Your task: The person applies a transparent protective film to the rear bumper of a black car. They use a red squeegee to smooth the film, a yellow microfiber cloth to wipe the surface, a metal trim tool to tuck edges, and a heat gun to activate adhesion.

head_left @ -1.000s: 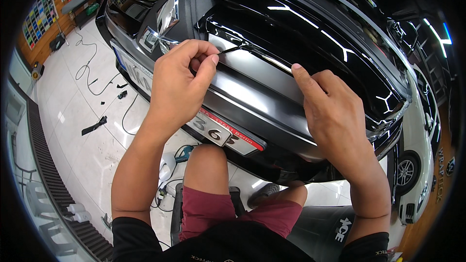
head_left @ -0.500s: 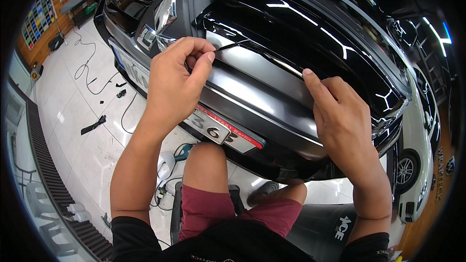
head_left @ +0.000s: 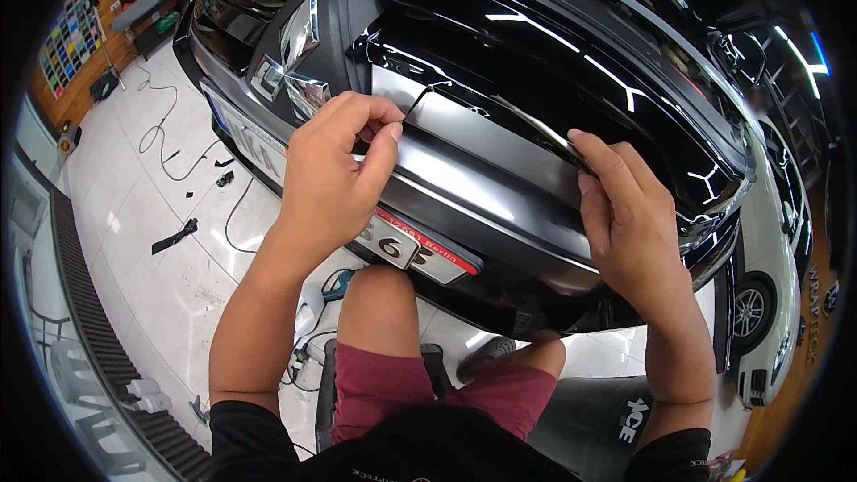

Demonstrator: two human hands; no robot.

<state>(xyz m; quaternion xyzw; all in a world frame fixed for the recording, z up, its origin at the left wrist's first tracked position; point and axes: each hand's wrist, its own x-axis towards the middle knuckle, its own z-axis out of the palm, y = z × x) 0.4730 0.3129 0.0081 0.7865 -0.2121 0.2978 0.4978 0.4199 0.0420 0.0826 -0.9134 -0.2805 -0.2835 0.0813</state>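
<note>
My left hand [head_left: 339,183] pinches the end of a thin strip of black film [head_left: 417,103] between thumb and forefinger. The strip runs up to the lower edge of a glossy black car panel [head_left: 446,40], just above a satin silver-grey surface [head_left: 527,152]. To the right, the fingers of my right hand [head_left: 629,219] are closed around a slim silver tool [head_left: 543,128], pen-like in shape. Its thin end points left, along the black panel's edge; the frames do not show its exact kind. Part of the tool is hidden in the hand.
A chrome emblem [head_left: 299,31] stands on the grille at the left. Below are licence plates [head_left: 444,256] and my knees. Dark scraps [head_left: 175,236] and a cable [head_left: 163,143] lie on the tiled floor. A dark bin [head_left: 585,424] stands at lower right, a white car [head_left: 768,339] beyond.
My left hand has moved slightly down, so the film strip slants more steeply. My right hand has shifted a little right and down, and more of the silver tool shows.
</note>
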